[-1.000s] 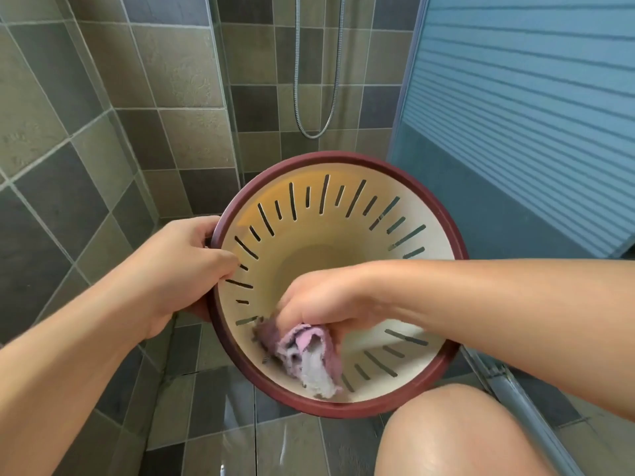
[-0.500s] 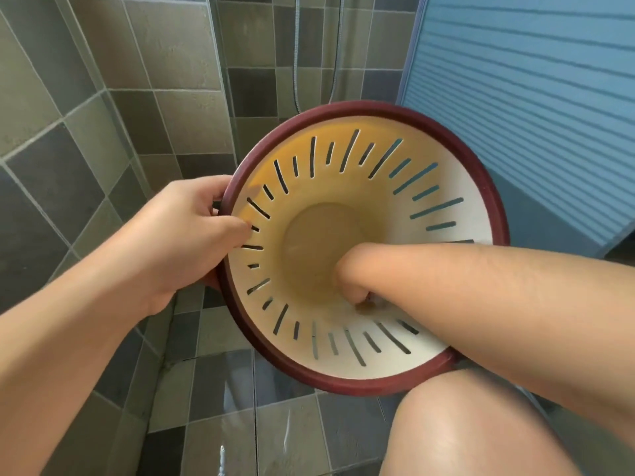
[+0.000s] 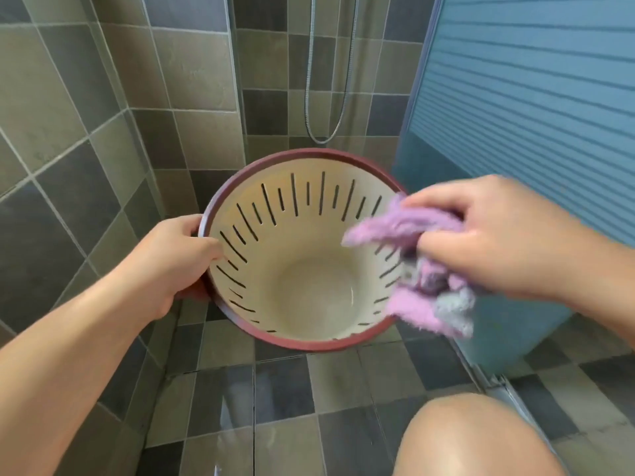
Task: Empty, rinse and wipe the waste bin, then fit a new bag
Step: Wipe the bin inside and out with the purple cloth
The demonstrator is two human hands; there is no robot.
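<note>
The round cream plastic waste bin with a dark red rim (image 3: 302, 255) is held off the floor and tilted toward the camera, so its mouth faces up and its inside shows down to the flat, bare bottom. Narrow dark slots run in a ring round its upper wall. It hangs in front of the corner where 2 tiled walls meet.

The left hand (image 3: 178, 259) grips the rim on the bin's left side, thumb hooked over the edge onto the inner wall and fingers curled behind the outside; the forearm runs down to the lower left. The right hand (image 3: 494, 242) sits at the bin's right edge, above the rim, fingers bunched round a crumpled pink and grey cloth (image 3: 422, 269). Part of the cloth trails left over the bin's mouth and part hangs below the hand (both blurred).

Below lies a floor of grey and beige square tiles (image 3: 275, 400), glossy with reflections. The walls carry the same tiles (image 3: 68, 132). A silver shower hose (image 3: 323, 97) loops down the far wall. At right stands a blue ribbed panel (image 3: 536, 97). A bare knee (image 3: 474, 441) fills the lower right corner.
</note>
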